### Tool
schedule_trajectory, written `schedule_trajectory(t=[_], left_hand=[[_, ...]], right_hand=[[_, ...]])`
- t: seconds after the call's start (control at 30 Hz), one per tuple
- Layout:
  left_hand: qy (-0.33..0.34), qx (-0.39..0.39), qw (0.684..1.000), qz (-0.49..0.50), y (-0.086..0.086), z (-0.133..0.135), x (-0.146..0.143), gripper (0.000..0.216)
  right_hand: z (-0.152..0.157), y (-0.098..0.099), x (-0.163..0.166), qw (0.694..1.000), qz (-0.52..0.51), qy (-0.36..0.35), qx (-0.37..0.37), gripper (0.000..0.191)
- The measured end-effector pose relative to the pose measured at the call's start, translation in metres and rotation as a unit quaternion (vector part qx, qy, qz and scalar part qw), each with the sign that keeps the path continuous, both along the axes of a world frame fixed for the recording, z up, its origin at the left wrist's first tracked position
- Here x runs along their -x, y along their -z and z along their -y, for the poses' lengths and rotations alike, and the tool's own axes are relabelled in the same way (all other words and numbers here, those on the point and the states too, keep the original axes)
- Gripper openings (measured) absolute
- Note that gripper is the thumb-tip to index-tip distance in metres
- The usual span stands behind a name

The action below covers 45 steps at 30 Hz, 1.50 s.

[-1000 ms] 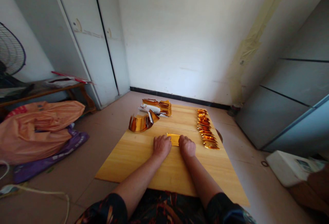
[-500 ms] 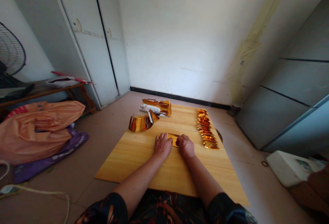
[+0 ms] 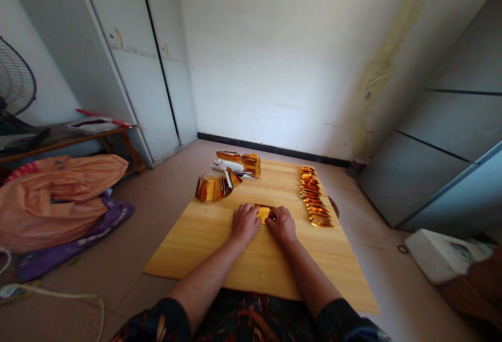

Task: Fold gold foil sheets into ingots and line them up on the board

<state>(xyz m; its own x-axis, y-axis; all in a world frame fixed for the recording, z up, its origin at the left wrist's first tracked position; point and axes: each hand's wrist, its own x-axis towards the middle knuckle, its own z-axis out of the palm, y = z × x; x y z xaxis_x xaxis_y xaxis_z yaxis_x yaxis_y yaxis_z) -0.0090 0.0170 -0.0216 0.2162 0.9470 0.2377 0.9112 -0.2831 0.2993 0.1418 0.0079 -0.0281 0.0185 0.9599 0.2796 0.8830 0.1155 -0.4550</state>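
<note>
On the wooden board [image 3: 204, 248] both my hands press a small gold foil sheet [image 3: 263, 211]. My left hand [image 3: 245, 221] covers its left end with fingers curled down on it. My right hand [image 3: 281, 224] pinches its right end. Only the middle strip of the foil shows between the hands. A row of several folded gold foil pieces [image 3: 314, 198] runs along the board's right side, just right of my right hand. A curled stack of gold foil sheets [image 3: 212, 187] lies at the back left of the board.
More gold foil packs [image 3: 241, 163] sit at the board's far edge. An orange bag [image 3: 58, 190] on purple cloth lies on the floor at left, beside a low bench [image 3: 70, 140] and a fan [image 3: 15, 80]. A white box [image 3: 441, 255] sits on the floor at right.
My two hands have drawn closer together over the gold foil sheet, so less of it shows. The right hand has slid left and forward.
</note>
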Motion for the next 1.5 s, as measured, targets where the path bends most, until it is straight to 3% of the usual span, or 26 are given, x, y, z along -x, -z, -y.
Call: schedule_trajectory(t=[0.07, 0.13, 0.23, 0.3, 0.57, 0.83, 1.1, 1.33, 1.5], left_hand=[[-0.044, 0.006, 0.999, 0.004, -0.001, -0.001, 0.0, 0.038], [-0.082, 0.01, 0.997, -0.007, -0.001, -0.002, -0.001, 0.041], [-0.081, 0.021, 0.996, -0.026, -0.001, -0.002, -0.002, 0.039], [-0.069, 0.031, 0.997, -0.024, -0.001, -0.002, -0.002, 0.039], [-0.021, 0.039, 0.999, 0.011, -0.003, -0.001, 0.003, 0.034], [-0.029, 0.036, 0.999, 0.021, -0.006, 0.0, 0.002, 0.037], [-0.047, 0.035, 0.998, 0.032, -0.003, -0.003, 0.001, 0.043], [-0.066, 0.028, 0.981, 0.182, 0.001, -0.009, 0.007, 0.031], [0.017, 0.071, 0.931, 0.357, 0.008, -0.013, 0.014, 0.021]], right_hand=[[0.003, 0.0, 0.0, 1.0, -0.001, 0.003, -0.015, 0.01], [0.004, 0.0, 0.001, 0.999, 0.018, 0.016, -0.024, 0.024], [0.005, 0.0, 0.004, 0.997, 0.064, 0.03, -0.01, 0.048], [0.005, 0.001, 0.005, 0.996, 0.081, 0.022, 0.007, 0.051], [0.004, -0.008, 0.006, 0.993, 0.111, 0.013, 0.044, 0.041], [-0.015, -0.025, 0.006, 0.983, 0.129, 0.019, 0.129, 0.025], [-0.013, -0.018, 0.003, 0.99, 0.109, -0.019, 0.089, 0.013], [-0.006, -0.003, -0.003, 0.992, 0.024, -0.113, -0.046, 0.016], [-0.003, 0.003, -0.005, 0.987, -0.09, -0.124, -0.051, 0.016]])
